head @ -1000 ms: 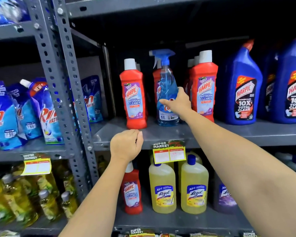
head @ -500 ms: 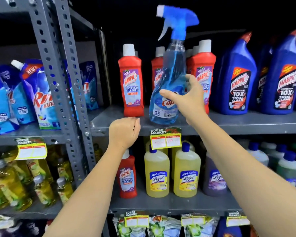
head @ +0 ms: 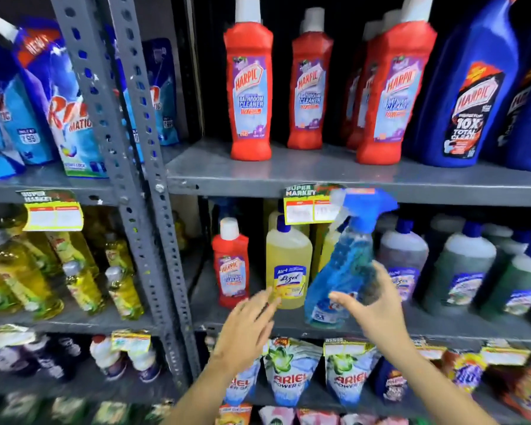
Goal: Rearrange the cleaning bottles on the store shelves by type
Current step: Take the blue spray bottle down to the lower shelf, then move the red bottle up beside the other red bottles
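A blue trigger-spray bottle (head: pixel 344 265) leans to the right at the front of the lower shelf (head: pixel 442 326), its base at the shelf's edge. My right hand (head: pixel 377 314) is wrapped around its lower body. My left hand (head: pixel 246 329) hovers open with fingers spread, just below a lone red Harpic bottle (head: pixel 231 265) and a yellow Lizol bottle (head: pixel 288 259) on that shelf. On the upper shelf (head: pixel 319 176) stand several red Harpic bottles (head: pixel 250 87), with tall blue Harpic bottles (head: pixel 469 96) to their right.
A grey perforated upright (head: pixel 129 179) splits the shelving. Left of it are blue detergent pouches (head: pixel 59 102) and yellow bottles (head: pixel 22 271). Grey and green Lizol bottles (head: pixel 460 265) fill the lower shelf's right. Ariel pouches (head: pixel 288 372) hang below. A price tag (head: pixel 310 207) sticks out from the upper shelf edge.
My right hand lifted the spray bottle off the upper shelf and brought it down to the lower shelf. My left hand left the upper shelf edge, dropped and opened.
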Action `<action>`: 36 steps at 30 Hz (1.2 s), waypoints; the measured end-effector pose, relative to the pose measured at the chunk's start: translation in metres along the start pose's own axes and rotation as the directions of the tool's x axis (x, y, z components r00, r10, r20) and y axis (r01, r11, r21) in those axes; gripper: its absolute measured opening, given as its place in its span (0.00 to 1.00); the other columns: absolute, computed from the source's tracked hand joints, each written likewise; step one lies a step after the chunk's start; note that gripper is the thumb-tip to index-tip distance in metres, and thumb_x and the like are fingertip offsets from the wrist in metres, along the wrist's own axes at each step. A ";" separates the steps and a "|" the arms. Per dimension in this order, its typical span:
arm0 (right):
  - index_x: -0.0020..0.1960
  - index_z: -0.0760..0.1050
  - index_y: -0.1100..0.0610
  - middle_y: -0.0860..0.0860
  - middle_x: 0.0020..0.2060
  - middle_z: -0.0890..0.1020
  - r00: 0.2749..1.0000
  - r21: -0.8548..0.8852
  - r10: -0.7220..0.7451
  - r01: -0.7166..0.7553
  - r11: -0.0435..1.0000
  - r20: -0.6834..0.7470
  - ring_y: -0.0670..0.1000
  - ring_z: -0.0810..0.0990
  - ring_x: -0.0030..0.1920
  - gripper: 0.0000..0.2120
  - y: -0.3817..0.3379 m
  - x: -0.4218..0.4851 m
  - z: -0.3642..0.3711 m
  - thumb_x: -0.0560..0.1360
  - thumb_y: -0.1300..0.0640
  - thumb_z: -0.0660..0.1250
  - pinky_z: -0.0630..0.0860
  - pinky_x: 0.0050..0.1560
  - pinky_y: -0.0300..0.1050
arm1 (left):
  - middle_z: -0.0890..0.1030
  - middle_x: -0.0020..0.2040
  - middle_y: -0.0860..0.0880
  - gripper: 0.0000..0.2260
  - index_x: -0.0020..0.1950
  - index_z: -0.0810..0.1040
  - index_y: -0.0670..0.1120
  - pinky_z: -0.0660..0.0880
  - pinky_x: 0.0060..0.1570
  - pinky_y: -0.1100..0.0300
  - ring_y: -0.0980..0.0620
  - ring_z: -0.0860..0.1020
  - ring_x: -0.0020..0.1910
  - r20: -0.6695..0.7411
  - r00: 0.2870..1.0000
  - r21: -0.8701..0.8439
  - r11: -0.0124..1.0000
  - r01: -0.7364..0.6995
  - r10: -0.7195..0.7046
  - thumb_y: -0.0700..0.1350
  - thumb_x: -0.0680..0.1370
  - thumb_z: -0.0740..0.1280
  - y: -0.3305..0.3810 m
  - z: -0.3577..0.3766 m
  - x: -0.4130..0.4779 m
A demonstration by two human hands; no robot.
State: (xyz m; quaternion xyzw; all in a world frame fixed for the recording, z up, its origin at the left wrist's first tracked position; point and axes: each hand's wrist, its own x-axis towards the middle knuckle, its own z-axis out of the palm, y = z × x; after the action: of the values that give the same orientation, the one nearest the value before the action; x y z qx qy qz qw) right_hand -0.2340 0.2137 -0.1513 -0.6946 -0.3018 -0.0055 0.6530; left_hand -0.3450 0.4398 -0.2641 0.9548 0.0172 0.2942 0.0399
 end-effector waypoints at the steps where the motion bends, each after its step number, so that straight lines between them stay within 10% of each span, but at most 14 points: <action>1: 0.56 0.72 0.45 0.47 0.52 0.84 0.999 -0.023 0.032 -0.032 0.999 0.020 0.45 0.83 0.53 0.30 0.020 0.002 0.003 0.62 0.62 0.81 0.79 0.54 0.42 | 0.69 0.72 0.47 0.20 0.72 0.69 0.47 0.73 0.61 0.51 0.48 0.71 0.67 0.108 0.994 0.024 0.999 0.027 -0.030 0.50 0.81 0.55 -0.004 0.013 -0.006; 9: 0.61 0.68 0.45 0.38 0.55 0.79 0.969 -0.136 0.228 -0.214 0.967 0.092 0.34 0.80 0.53 0.31 0.091 0.021 0.043 0.66 0.61 0.79 0.79 0.57 0.40 | 0.76 0.67 0.50 0.26 0.69 0.73 0.53 0.74 0.59 0.49 0.47 0.74 0.65 0.463 0.854 0.178 0.969 0.172 -0.237 0.57 0.83 0.40 -0.023 0.070 -0.025; 15: 0.67 0.66 0.49 0.39 0.55 0.78 0.968 -0.131 0.248 -0.241 0.962 0.047 0.33 0.77 0.55 0.33 0.109 0.027 0.063 0.68 0.56 0.78 0.74 0.52 0.27 | 0.70 0.72 0.49 0.22 0.73 0.67 0.53 0.64 0.66 0.46 0.46 0.68 0.70 0.470 0.848 0.159 0.969 0.191 -0.244 0.58 0.82 0.49 -0.019 0.070 -0.027; 26: 0.57 0.66 0.53 0.52 0.54 0.82 0.936 -0.545 0.329 -0.214 0.811 0.123 0.54 0.82 0.53 0.28 0.139 0.023 0.054 0.67 0.45 0.78 0.79 0.46 0.48 | 0.56 0.78 0.50 0.24 0.78 0.55 0.54 0.44 0.73 0.51 0.48 0.52 0.76 0.423 0.888 0.055 0.983 0.173 -0.180 0.59 0.82 0.47 -0.024 0.073 -0.033; 36: 0.65 0.65 0.50 0.46 0.57 0.80 0.938 -0.339 0.342 -0.306 0.890 0.052 0.46 0.80 0.57 0.37 0.140 0.012 0.051 0.64 0.46 0.80 0.79 0.56 0.48 | 0.60 0.77 0.48 0.25 0.77 0.59 0.52 0.48 0.74 0.49 0.46 0.57 0.75 0.443 0.883 0.073 0.988 0.137 -0.156 0.59 0.82 0.49 -0.024 0.070 -0.031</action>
State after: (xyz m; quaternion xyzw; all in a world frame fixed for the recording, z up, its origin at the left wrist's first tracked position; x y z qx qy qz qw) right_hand -0.1846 0.2702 -0.2808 -0.8326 -0.2120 0.0923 0.5033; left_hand -0.3319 0.4575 -0.3412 0.9933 0.0855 0.0627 0.0460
